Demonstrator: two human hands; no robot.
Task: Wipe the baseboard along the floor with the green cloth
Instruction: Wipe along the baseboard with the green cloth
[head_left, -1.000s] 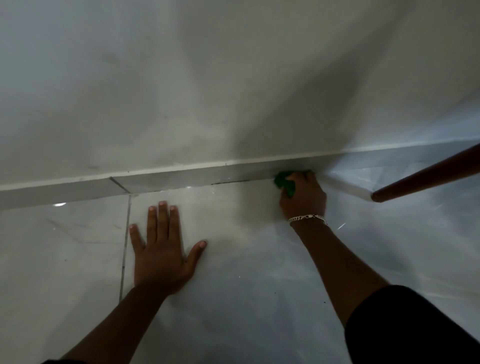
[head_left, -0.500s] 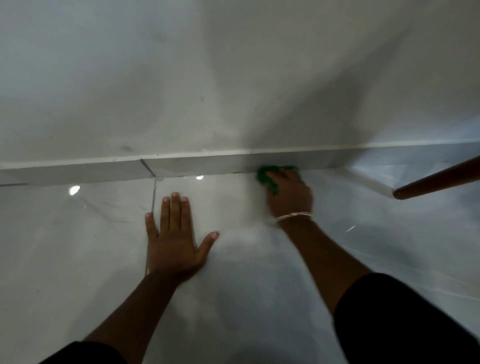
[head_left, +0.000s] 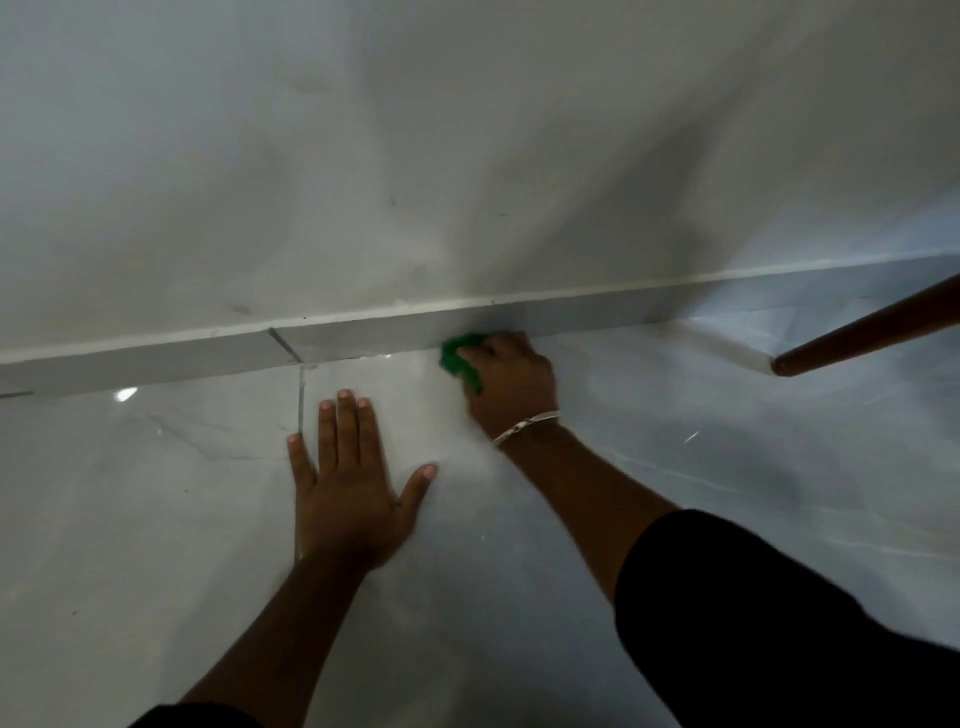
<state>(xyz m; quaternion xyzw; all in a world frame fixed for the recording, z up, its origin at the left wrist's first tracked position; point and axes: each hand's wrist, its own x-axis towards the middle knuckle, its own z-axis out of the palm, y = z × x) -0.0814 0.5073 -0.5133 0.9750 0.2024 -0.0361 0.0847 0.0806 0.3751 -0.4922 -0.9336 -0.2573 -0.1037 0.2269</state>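
A grey tiled baseboard runs along the foot of the white wall, from the left edge up to the right. My right hand, with a silver bracelet at the wrist, is shut on a bunched green cloth and presses it against the baseboard where it meets the floor. Most of the cloth is hidden under the fingers. My left hand lies flat on the glossy floor tile, fingers spread, holding nothing, a little below and left of the cloth.
A brown wooden pole slants in from the right edge, its end just above the floor to the right of my right hand. A dark grout line crosses the floor beside my left fingertips. The white wall fills the upper half.
My right hand has slid the green cloth leftward along the baseboard, closer to the grout joint. My left hand has stayed planted flat on the floor.
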